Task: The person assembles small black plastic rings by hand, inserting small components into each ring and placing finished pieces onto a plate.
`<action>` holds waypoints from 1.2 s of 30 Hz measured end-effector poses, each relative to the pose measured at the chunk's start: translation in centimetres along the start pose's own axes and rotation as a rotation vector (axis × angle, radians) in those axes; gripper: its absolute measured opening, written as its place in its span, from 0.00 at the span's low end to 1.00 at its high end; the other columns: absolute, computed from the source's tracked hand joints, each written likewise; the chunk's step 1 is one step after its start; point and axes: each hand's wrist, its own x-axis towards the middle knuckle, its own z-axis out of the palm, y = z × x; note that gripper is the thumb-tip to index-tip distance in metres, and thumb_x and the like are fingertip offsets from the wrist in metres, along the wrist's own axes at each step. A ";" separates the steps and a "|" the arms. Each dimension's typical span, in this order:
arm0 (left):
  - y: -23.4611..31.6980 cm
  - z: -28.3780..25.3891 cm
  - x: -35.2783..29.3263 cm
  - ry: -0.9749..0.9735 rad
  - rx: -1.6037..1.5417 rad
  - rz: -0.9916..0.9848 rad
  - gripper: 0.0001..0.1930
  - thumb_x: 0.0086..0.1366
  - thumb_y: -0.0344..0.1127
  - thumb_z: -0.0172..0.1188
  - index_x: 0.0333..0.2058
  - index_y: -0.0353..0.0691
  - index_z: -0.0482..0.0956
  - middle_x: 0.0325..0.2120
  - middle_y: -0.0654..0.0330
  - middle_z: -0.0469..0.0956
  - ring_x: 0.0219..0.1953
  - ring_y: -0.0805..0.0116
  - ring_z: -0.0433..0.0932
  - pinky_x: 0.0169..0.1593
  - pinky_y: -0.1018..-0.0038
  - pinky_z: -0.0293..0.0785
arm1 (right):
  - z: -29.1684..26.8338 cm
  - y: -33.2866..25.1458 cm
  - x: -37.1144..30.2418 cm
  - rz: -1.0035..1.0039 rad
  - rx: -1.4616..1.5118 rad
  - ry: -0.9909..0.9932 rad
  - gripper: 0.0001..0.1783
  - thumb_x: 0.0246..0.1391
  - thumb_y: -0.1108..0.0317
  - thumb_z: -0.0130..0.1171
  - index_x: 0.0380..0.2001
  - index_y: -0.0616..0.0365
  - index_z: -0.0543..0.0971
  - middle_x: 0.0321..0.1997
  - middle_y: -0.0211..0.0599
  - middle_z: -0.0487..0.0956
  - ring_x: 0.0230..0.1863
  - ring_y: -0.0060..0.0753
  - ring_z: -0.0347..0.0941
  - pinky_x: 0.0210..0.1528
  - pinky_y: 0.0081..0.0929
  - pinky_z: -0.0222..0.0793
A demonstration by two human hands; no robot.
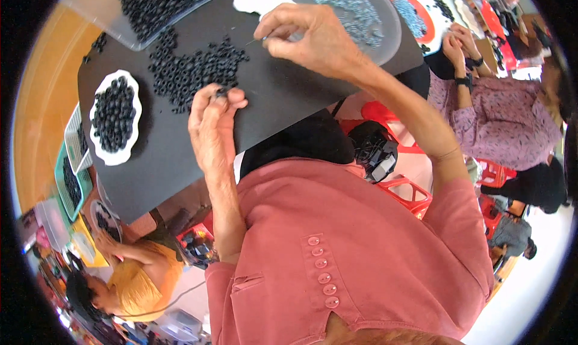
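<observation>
My left hand (212, 125) is closed near the table's front edge, pinching a small black ring-shaped piece (221, 93) between thumb and fingers. Just beyond it lies a loose heap of black ring-shaped pieces (189, 71), holes showing in many. Further right, my right hand (310, 41) is raised over the table with its fingertips pressed together. A thin needle-like piece (250, 42) sticks out from them toward the left; its other end is hidden by the fingers. Beyond the right hand stands a translucent round tray (392, 35) holding many tiny light-blue pieces (352, 11).
A white scalloped dish (138, 113) of black round pieces stands left on the dark table (283, 107). A clear bin (141, 44) of black pieces sits at the back left. Co-workers sit right (500, 113) and lower left (141, 279); red stools (409, 191) stand right.
</observation>
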 end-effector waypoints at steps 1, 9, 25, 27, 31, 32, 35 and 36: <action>-0.1 -0.1 0.1 -0.004 -0.010 -0.001 0.08 0.61 0.24 0.51 0.39 0.31 0.71 0.30 0.51 0.77 0.34 0.63 0.76 0.46 0.67 0.73 | 1.2 -0.2 0.0 0.025 0.110 -0.061 0.08 0.46 0.77 0.59 0.33 0.60 0.80 0.33 0.33 0.80 0.33 0.23 0.76 0.40 0.20 0.72; -0.2 -0.4 -0.1 -0.012 -0.088 0.044 0.08 0.63 0.25 0.49 0.40 0.32 0.72 0.31 0.56 0.75 0.35 0.68 0.76 0.45 0.69 0.74 | 6.4 -1.6 0.1 -0.109 0.197 -0.140 0.07 0.50 0.78 0.55 0.33 0.61 0.80 0.34 0.34 0.79 0.30 0.25 0.75 0.33 0.21 0.71; -0.4 0.0 -0.3 0.028 -0.057 0.069 0.07 0.63 0.24 0.49 0.39 0.32 0.71 0.32 0.60 0.73 0.34 0.72 0.74 0.44 0.73 0.73 | 7.7 -1.6 -0.9 -0.032 0.378 -0.090 0.07 0.48 0.80 0.57 0.33 0.64 0.79 0.35 0.35 0.78 0.28 0.20 0.75 0.30 0.17 0.73; -0.3 0.1 -0.4 0.077 -0.064 0.068 0.07 0.63 0.24 0.49 0.39 0.32 0.72 0.32 0.60 0.74 0.34 0.72 0.74 0.44 0.73 0.72 | 7.9 -1.6 -0.9 -0.063 0.373 -0.070 0.07 0.48 0.80 0.57 0.33 0.64 0.79 0.35 0.35 0.79 0.29 0.21 0.75 0.31 0.17 0.73; -0.4 0.2 -0.5 0.088 -0.008 0.078 0.06 0.63 0.25 0.49 0.39 0.32 0.72 0.32 0.60 0.74 0.35 0.72 0.74 0.44 0.73 0.72 | 8.0 -1.3 -0.9 -0.090 0.377 -0.060 0.07 0.48 0.80 0.58 0.33 0.64 0.79 0.33 0.35 0.79 0.30 0.22 0.76 0.30 0.18 0.73; -0.3 0.0 -0.4 0.099 -0.052 0.060 0.07 0.63 0.25 0.50 0.39 0.32 0.72 0.32 0.59 0.74 0.35 0.72 0.74 0.44 0.72 0.72 | 8.2 -1.3 -0.9 -0.169 0.325 -0.018 0.07 0.48 0.79 0.58 0.33 0.64 0.79 0.32 0.36 0.79 0.29 0.23 0.76 0.30 0.19 0.73; -0.3 -0.6 0.0 0.057 -0.180 0.054 0.07 0.63 0.26 0.50 0.39 0.32 0.72 0.32 0.58 0.75 0.36 0.70 0.74 0.45 0.71 0.72 | 8.0 -2.0 -0.3 -0.160 0.274 -0.014 0.06 0.48 0.79 0.59 0.32 0.63 0.79 0.30 0.37 0.79 0.28 0.23 0.77 0.29 0.20 0.73; -0.3 -0.8 0.1 -0.006 -0.261 0.067 0.07 0.63 0.26 0.50 0.39 0.32 0.72 0.32 0.57 0.75 0.36 0.69 0.74 0.45 0.70 0.72 | 7.9 -2.5 -0.1 -0.075 0.270 -0.041 0.06 0.48 0.79 0.58 0.32 0.63 0.79 0.29 0.37 0.79 0.28 0.24 0.77 0.29 0.20 0.73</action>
